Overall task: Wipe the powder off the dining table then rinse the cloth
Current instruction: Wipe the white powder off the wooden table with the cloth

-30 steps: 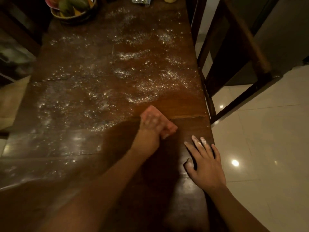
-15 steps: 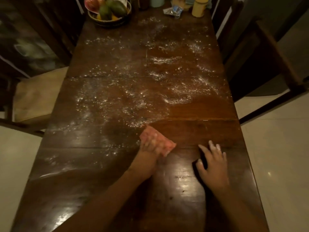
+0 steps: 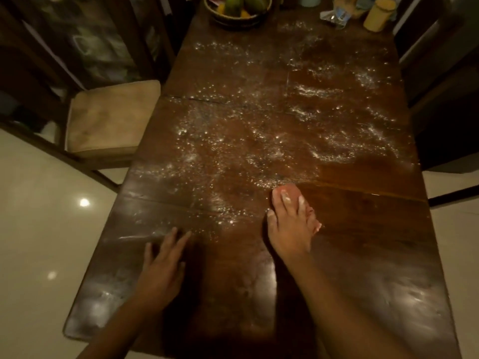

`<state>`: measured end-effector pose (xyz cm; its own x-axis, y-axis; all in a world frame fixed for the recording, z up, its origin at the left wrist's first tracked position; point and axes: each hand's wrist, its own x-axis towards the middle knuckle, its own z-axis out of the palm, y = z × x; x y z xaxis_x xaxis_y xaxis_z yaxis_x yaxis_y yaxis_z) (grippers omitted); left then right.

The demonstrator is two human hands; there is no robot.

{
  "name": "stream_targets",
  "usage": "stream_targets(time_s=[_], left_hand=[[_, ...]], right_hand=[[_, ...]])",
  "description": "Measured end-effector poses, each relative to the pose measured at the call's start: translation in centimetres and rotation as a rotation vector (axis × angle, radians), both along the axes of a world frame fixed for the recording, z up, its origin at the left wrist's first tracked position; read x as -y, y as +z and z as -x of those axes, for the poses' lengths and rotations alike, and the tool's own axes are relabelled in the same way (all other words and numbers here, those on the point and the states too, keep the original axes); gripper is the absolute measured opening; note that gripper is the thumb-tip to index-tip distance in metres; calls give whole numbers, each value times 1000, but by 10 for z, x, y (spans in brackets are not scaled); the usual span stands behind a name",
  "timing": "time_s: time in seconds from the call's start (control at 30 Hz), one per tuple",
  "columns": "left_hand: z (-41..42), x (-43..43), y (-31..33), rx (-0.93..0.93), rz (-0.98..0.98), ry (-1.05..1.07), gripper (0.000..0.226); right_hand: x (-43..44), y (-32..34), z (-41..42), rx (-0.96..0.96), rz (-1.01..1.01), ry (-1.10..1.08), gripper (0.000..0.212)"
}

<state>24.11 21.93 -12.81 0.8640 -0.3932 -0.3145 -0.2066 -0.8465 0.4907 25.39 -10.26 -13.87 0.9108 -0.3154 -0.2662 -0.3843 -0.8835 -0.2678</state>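
White powder (image 3: 259, 141) is scattered over the middle and far part of the dark wooden dining table (image 3: 363, 229). My right hand (image 3: 289, 224) presses flat on a pink cloth (image 3: 313, 220) at the near edge of the powder; its fingers are straight and dusted white, and they hide most of the cloth. My left hand (image 3: 163, 260) rests flat on the table near its left side, holding nothing. The strip of table to the right of the cloth looks wiped and shiny.
A basket of fruit (image 3: 237, 11), a plastic packet (image 3: 334, 15) and a yellow jar (image 3: 379, 14) stand at the far end. A cushioned chair (image 3: 108, 117) is at the table's left side, a dark chair (image 3: 440, 73) at its right. Tiled floor lies on both sides.
The cloth has passed from my left hand to my right hand. My left hand now lies flat further left on the table. The view has swung to the left.
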Motion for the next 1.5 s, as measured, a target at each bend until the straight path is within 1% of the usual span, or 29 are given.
stream_targets(time_s=[0.03, 0.07, 0.13, 0.2, 0.27, 0.33, 0.4, 0.47, 0.5, 0.53, 0.57, 0.63, 0.7, 0.77, 0.83, 0.9, 0.97, 1.03, 1.07, 1.13, 1.2, 1.23, 1.3, 1.33, 1.4, 1.47, 1.5], left_hand=[[3, -17, -1, -16, -3, 72, 64], [5, -32, -2, -25, -1, 115, 63], [8, -60, -4, -26, -15, 167, 58], [11, -85, -10, -17, -59, 196, 57], [15, -104, -19, 4, -123, 206, 64], [20, -112, -26, 31, -200, 207, 64], [23, -110, -28, 77, -251, 186, 60], [24, -107, -28, 112, -278, 173, 58], [24, -107, -28, 122, -277, 173, 57], [25, -108, -29, 127, -270, 169, 57], [25, -109, -30, 131, -254, 164, 57], [25, -112, -31, 129, -197, 189, 58], [26, -114, -26, 104, -120, 313, 58], [30, -116, -21, 82, -104, 496, 53], [36, -117, -18, 72, -137, 614, 50], [39, -116, -18, 97, -152, 622, 51], [39, -116, -19, 109, -145, 613, 55], [37, -116, -17, 113, -124, 633, 57], [38, -116, -16, 117, -116, 642, 58], [40, -115, -16, 123, -113, 641, 58], [40, -115, -16, 126, -114, 639, 58], [40, -115, -16, 126, -109, 642, 58], [39, -115, -16, 127, -95, 645, 57], [38, -115, -16, 127, -91, 645, 57], [38, -117, -16, 128, -93, 643, 56], [38, -118, -16, 130, -104, 643, 55], [38, -118, -17, 132, -105, 644, 55]], right_hand=[[-19, 0, -4, -7, 0, 40, 58], [-37, 1, -4, 13, -4, 131, 59], [-57, 1, 11, 49, -43, 380, 56], [-47, -1, 31, 89, -54, 597, 51], [-20, 0, 41, 81, -15, 717, 51], [5, 2, 32, 30, 26, 702, 52], [4, 0, 12, -4, 42, 545, 52], [-26, -5, -8, 26, 48, 384, 53], [-48, -5, -16, 25, 53, 347, 54], [-69, -6, -19, 22, 60, 369, 55], [-87, -6, -17, 28, 60, 458, 54], [-105, -10, 0, 40, 35, 755, 53], [-92, -12, 20, 57, 43, 997, 56], [-63, -10, 23, 26, 84, 1082, 63], [-39, -7, 12, -14, 99, 1013, 59], [-40, -6, -10, -30, 20, 817, 54], [-71, -8, -34, 1, 1, 638, 54], [-114, -10, -47, 19, -15, 550, 58], [-135, -10, -48, 18, -35, 599, 59], [-163, -11, -33, 0, -94, 891, 59], [-165, -11, -15, -39, -120, 1155, 57], [-155, -13, -15, -41, -109, 1227, 57], [-128, -19, -27, 12, -6, 1289, 54], [-115, -20, -36, 34, 54, 1255, 52], [-104, -19, -55, 63, 82, 1026, 52], [-130, -15, -64, 89, 15, 762, 55], [-149, -14, -62, 90, -27, 674, 57]])
